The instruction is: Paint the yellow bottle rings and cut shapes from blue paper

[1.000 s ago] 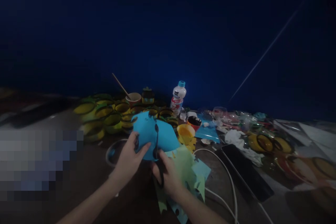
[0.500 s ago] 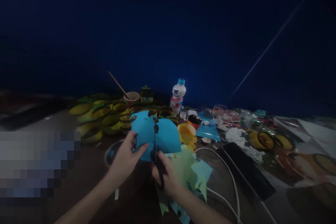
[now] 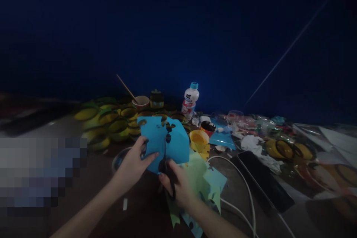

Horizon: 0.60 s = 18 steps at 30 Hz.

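Observation:
A sheet of blue paper (image 3: pixel 153 134) with several dark cut-out holes is held up in front of me. My left hand (image 3: pixel 134 163) pinches its left side, thumb on the near face. My right hand (image 3: pixel 178 184) grips black-handled scissors (image 3: pixel 171 189), whose blades point away from me against the middle of the sheet. Just right of the right hand, green and light blue paper pieces (image 3: pixel 195 173) lie in a loose pile. A round clear-looking dish (image 3: pixel 118 161) sits partly hidden behind the left hand.
Yellow paper rings (image 3: pixel 117 128), a cup with a stick (image 3: pixel 141 101) and a bottle (image 3: pixel 190 100) stand at the back. Rightward are a yellow cup (image 3: pixel 199 139), a phone (image 3: pixel 264 180), a white cable (image 3: pixel 249 189), crumpled tissue (image 3: pixel 260 152) and plastic wrappings (image 3: pixel 259 122).
The scissors' blades, wider apart before, look closer together now. The blue paper's right half has shifted slightly left and tilted. Both hands keep their hold.

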Each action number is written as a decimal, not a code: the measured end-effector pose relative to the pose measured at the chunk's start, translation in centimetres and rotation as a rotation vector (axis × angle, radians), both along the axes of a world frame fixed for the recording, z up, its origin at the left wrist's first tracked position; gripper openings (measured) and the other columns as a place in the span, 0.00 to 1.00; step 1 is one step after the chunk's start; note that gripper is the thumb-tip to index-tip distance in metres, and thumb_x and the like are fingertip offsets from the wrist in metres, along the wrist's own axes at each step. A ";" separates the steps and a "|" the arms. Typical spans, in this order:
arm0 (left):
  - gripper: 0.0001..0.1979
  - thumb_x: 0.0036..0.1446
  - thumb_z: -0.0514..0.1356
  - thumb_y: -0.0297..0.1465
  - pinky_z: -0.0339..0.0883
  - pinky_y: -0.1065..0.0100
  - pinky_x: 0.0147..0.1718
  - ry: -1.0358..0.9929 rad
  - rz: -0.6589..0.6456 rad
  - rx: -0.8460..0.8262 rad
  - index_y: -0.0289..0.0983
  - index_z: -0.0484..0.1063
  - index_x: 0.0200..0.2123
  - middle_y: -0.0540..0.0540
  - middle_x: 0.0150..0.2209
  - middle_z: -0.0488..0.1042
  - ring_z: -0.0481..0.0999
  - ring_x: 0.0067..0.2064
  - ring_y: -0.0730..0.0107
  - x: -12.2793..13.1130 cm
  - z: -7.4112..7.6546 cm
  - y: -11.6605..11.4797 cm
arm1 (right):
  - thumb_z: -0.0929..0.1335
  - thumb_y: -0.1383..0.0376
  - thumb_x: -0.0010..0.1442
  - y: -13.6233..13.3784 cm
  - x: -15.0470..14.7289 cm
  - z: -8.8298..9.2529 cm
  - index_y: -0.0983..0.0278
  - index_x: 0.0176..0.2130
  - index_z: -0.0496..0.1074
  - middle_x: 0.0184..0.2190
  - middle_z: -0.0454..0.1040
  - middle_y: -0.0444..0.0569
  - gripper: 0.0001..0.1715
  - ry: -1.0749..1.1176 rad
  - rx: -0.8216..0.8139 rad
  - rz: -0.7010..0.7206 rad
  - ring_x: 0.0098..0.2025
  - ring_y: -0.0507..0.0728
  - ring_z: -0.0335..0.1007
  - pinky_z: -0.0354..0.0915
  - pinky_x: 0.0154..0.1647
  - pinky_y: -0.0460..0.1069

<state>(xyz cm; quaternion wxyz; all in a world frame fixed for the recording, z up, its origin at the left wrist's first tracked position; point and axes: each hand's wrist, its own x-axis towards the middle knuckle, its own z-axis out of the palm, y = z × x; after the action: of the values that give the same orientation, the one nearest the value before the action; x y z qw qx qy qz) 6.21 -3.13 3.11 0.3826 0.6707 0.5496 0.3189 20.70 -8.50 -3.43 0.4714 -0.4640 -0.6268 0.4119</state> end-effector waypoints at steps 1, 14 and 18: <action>0.19 0.49 0.58 0.39 0.69 0.65 0.35 0.020 0.019 0.008 0.38 0.61 0.43 0.42 0.44 0.71 0.73 0.45 0.57 -0.1 -0.1 0.1 | 0.63 0.57 0.57 0.0 0.0 0.0 0.61 0.30 0.61 0.20 0.63 0.41 0.11 0.000 -0.018 0.000 0.22 0.49 0.60 0.57 0.22 0.42; 0.17 0.47 0.59 0.40 0.69 0.63 0.40 0.069 -0.144 -0.041 0.40 0.66 0.41 0.45 0.40 0.75 0.73 0.47 0.55 -1.5 0.2 1.3 | 0.64 0.56 0.57 -0.1 0.3 0.7 0.62 0.31 0.65 0.17 0.67 0.42 0.12 -0.125 -0.055 0.041 0.20 0.50 0.64 0.58 0.21 0.42; 0.28 0.47 0.59 0.43 0.66 0.59 0.45 0.127 -0.062 -0.032 0.38 0.61 0.50 0.39 0.50 0.70 0.68 0.53 0.50 -1.9 -0.1 1.4 | 0.63 0.55 0.56 -0.1 0.2 0.5 0.62 0.30 0.65 0.18 0.65 0.41 0.13 -0.072 -0.070 0.055 0.19 0.49 0.62 0.56 0.19 0.42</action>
<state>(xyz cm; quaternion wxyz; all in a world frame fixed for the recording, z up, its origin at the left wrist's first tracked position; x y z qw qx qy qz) 4.35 -1.70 3.04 0.3671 0.7003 0.5567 0.2548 20.89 -8.64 -2.94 0.4205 -0.4771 -0.6410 0.4296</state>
